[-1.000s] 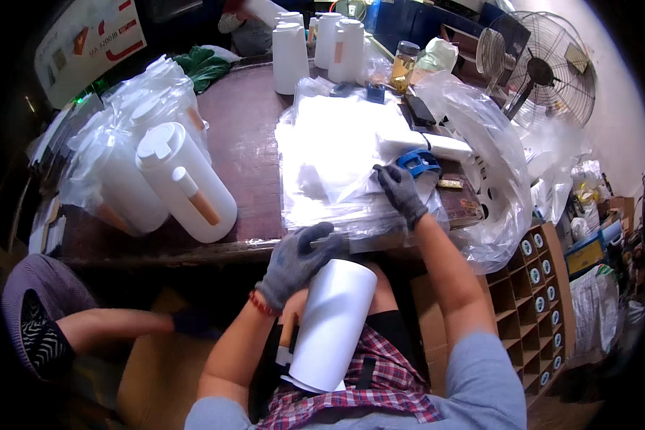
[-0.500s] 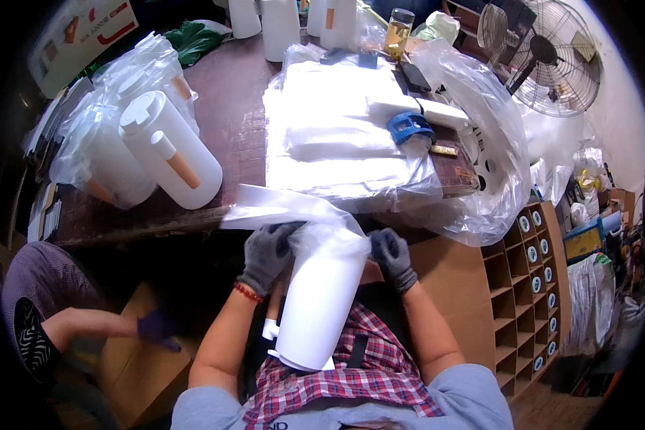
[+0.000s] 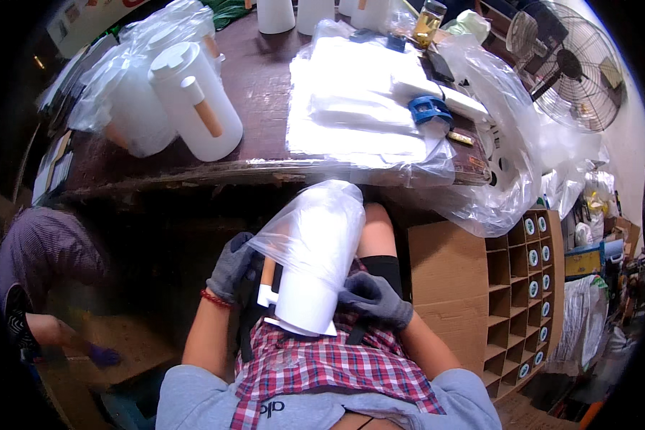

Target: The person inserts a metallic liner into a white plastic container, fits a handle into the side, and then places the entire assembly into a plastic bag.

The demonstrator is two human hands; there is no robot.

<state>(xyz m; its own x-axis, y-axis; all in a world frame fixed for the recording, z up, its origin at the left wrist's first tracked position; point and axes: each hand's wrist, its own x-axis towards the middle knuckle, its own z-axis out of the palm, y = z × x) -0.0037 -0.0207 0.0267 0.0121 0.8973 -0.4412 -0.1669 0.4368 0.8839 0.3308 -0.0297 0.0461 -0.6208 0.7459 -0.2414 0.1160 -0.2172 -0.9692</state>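
Head view: a dark brown table [image 3: 265,115] spans the far side, a divided cardboard box [image 3: 448,276] stands to the right, and a pile of clear plastic sheets or bags [image 3: 362,107] lies on the table. On the person's lap [image 3: 304,358] rests a white jug [image 3: 304,304], its top apparently at the near end and its far part inside a clear bag [image 3: 315,218]. The left hand [image 3: 231,271] seems to pinch the bag's left edge beside the handle [image 3: 267,273]; the right hand [image 3: 376,299] has bent fingers against the jug's right side, and whether they grip film I cannot tell. Doing this well probably means drawing both sides of the bag's mouth evenly, holding the left side wide around the handle, and steadying the jug so the thin film does not snag. As for materials, the table's edge is chipped, the box is dull brown board, the jug a smooth cylinder, the bag glossy, creased and see-through, and the handle a slim, wood-coloured strip
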